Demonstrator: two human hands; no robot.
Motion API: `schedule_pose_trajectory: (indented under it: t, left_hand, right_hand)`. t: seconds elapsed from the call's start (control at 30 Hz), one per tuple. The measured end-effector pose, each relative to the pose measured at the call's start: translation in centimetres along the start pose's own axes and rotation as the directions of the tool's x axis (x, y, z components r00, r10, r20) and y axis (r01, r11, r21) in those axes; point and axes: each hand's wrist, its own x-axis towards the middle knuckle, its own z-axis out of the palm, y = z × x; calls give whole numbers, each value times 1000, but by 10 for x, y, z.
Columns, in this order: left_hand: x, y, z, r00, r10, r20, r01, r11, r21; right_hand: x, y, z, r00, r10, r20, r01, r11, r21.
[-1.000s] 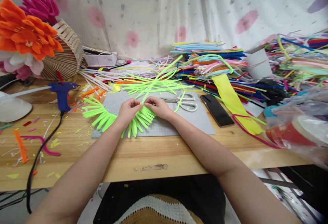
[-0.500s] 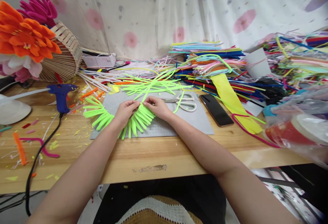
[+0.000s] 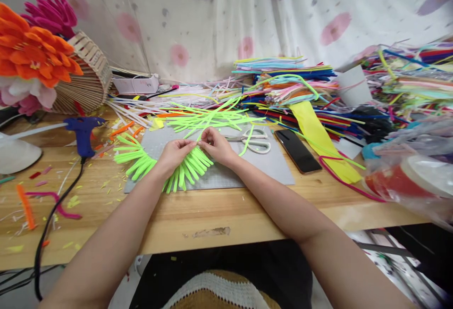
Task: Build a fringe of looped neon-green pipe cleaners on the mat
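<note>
Curtain: white fabric with pink and purple flowers (image 3: 244, 26) hangs behind a pale wooden counter (image 3: 244, 214).
Fringe: the curved, bright green fringe of looped fuzzy stems (image 3: 184, 172) lies on a thin grey cutting mat (image 3: 264, 172), spilling past its left and near edges; the left forearm hides its middle.
Hands: the left hand (image 3: 175, 154) and right hand (image 3: 218, 147) pinch the fringe's inner edge near its right end, fingertips meeting; the fingers cover the exact grip.
Loops: one could slip or twist if the pinch eases, since soft pile probably gives little purchase.
Forearm: resting so close over the fringe, it could flatten or drag the row.
Green pile: long, loose, bright green fuzzy stems (image 3: 212, 119) cross just beyond the fingers and could snag together.
Scissors: white-handled metal scissors (image 3: 260, 146) point their blades towards the right hand, under a bent green stem; a sideways sweep could nick skin or pull both along.
Glue gun: blue plastic (image 3: 84, 137), its black cord (image 3: 53, 219) running over the near edge; a tug might shift it. Heat cannot be told.
</note>
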Motion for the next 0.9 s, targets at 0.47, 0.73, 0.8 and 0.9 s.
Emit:
schedule_pose_trajectory:
  t: [0.47,0.73,0.8,0.9]
  left_hand:
    - [8,-8,-1,977,203,-63,-194,973,126]
    - [1,-3,1,994,95,-46,-100,986,-132]
    - [0,-3,0,998,58,-20,-60,984,-169]
    - [0,-2,-1,1000,29,8,-28,991,-132]
  right_hand:
    - [0,-3,-2,1000,-24,-10,23,996,-87]
    - [-3,-13,-3,997,-10,74,21,988,-155]
    - [-4,-13,-4,997,-15,79,29,982,-187]
    - [-5,-13,-6,998,-17,64,34,960,-279]
